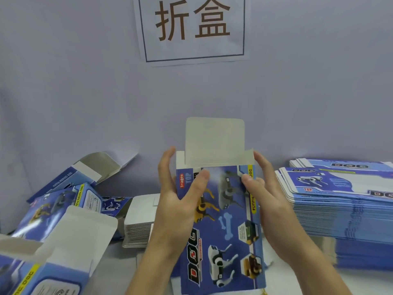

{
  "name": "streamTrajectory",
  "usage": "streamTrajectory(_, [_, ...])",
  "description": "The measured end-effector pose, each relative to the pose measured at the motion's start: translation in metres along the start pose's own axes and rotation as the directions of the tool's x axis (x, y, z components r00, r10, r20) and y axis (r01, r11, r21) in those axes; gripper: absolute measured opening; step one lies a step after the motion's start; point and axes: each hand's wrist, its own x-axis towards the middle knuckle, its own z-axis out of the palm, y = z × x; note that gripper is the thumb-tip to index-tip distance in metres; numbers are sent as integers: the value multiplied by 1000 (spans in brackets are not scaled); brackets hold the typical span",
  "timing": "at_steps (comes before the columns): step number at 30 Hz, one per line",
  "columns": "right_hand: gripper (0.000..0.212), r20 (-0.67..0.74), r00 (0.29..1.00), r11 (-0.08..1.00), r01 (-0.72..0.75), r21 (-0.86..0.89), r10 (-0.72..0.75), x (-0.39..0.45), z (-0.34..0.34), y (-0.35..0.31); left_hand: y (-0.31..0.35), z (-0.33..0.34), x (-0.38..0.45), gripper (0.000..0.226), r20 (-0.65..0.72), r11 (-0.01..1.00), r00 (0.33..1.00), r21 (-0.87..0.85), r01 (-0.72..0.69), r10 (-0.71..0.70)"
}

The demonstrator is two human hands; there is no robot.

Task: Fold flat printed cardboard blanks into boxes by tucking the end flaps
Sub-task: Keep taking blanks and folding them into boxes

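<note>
I hold a blue printed cardboard box (225, 220) with robot dog pictures upright in front of me. Its grey top flap (214, 141) stands straight up, with small side flaps at either corner. My left hand (178, 199) grips the box's left edge, thumb on the printed front. On the right edge sits my right hand (268, 199), its thumb also pressed on the front. The box's bottom end runs out of view below.
A tall stack of flat blue blanks (344, 209) lies at the right. Several folded boxes with open flaps (63, 220) are piled at the left. A stack of white cards (140, 222) sits behind my left wrist. A paper sign (192, 28) hangs on the grey wall.
</note>
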Motion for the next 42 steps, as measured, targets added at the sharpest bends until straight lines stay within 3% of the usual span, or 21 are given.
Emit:
streamTrajectory(4, [48, 37, 993, 994, 108, 5, -108, -1, 10, -4, -4, 6, 0, 56, -83, 989, 989, 91, -112, 120])
streamTrajectory(9, [42, 77, 994, 993, 64, 101, -72, -3, 14, -7, -6, 1, 1, 31, -144, 982, 982, 161, -98, 121])
streamTrajectory(11, [35, 39, 998, 996, 43, 84, -46, -5, 19, -8, -5, 2, -1, 38, -176, 980, 973, 163, -119, 147])
streamTrajectory(15, [32, -119, 993, 1000, 27, 2, -27, -3, 27, -10, 0, 3, 0, 47, -162, 992, 984, 117, -55, 74])
streamTrajectory(21, [10, -170, 977, 987, -106, 116, 125, -1, 25, -10, 0, -1, -1, 16, -95, 996, 993, 55, 72, -67])
streamTrajectory(24, [41, -160, 976, 985, -129, 113, 146, 0, 21, -7, 1, 0, -2, 42, -57, 996, 995, -29, 85, -86])
streamTrajectory(26, [52, -134, 981, 985, -126, 114, 141, 1, 20, -8, 2, 1, -2, 41, -41, 998, 997, -29, 59, -60])
streamTrajectory(31, [17, -168, 983, 990, -52, 130, 74, -1, 25, -8, 2, 0, 1, 17, -104, 997, 992, 36, -70, 74])
streamTrajectory(34, [31, -218, 976, 994, 32, 105, -9, -1, 23, -4, -1, -5, -3, 28, -157, 993, 980, -2, -121, 119])
streamTrajectory(38, [50, -159, 986, 978, -22, 206, 56, -7, 23, -3, -7, -11, -3, 38, -260, 997, 964, -29, -67, 57])
streamTrajectory(40, [50, -135, 989, 984, -31, 175, 55, -10, 25, -7, -8, -11, -1, 34, -282, 999, 959, 18, -37, 40])
streamTrajectory(42, [35, -73, 996, 991, -45, 129, 54, -6, 28, -16, -6, -9, 2, 33, -304, 998, 952, 54, -33, 48])
